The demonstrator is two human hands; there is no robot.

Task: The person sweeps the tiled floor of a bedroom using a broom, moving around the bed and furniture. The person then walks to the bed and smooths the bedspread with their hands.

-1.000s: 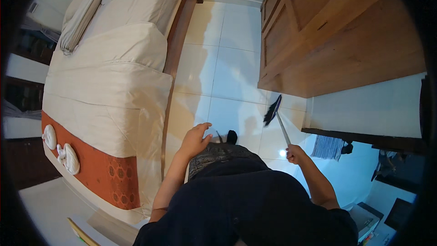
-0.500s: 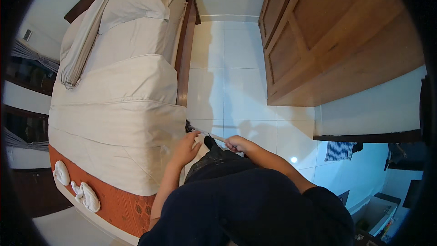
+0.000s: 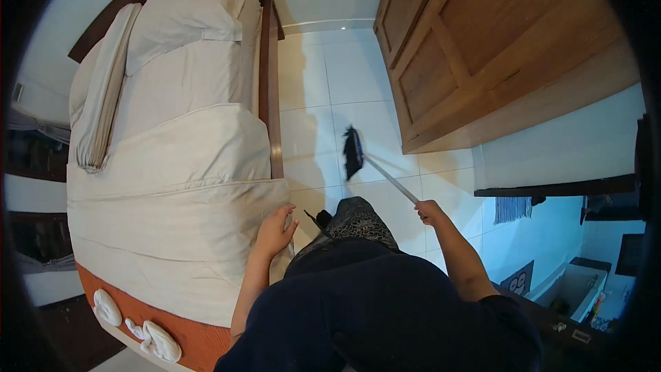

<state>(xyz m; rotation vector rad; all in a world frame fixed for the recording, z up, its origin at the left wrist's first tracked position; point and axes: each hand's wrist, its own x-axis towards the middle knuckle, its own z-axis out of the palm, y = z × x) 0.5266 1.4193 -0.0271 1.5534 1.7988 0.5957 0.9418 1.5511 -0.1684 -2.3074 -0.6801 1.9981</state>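
A broom [image 3: 394,180] with a pale grey handle and black bristles is in my right hand [image 3: 428,212], whose fingers are wrapped round the handle. Its dark head is slightly blurred, over the floor tiles between bed and wardrobe. My left hand [image 3: 277,232] holds nothing. Its fingers are apart, beside or against the cream cover at the near corner of the bed [image 3: 172,213]; whether it touches the cover I cannot tell.
White tiles [image 3: 303,83] form a passage between the bed's wooden side rail [image 3: 274,110] and the brown wardrobe [image 3: 475,48]. Folded white towels [image 3: 157,341] lie on an orange bed runner [image 3: 200,324]. A striped mat [image 3: 513,209] lies on the floor to the right.
My right hand has moved right. The broom head has swung away from the bed's edge toward the middle of the passage. My left hand stays by the bed.
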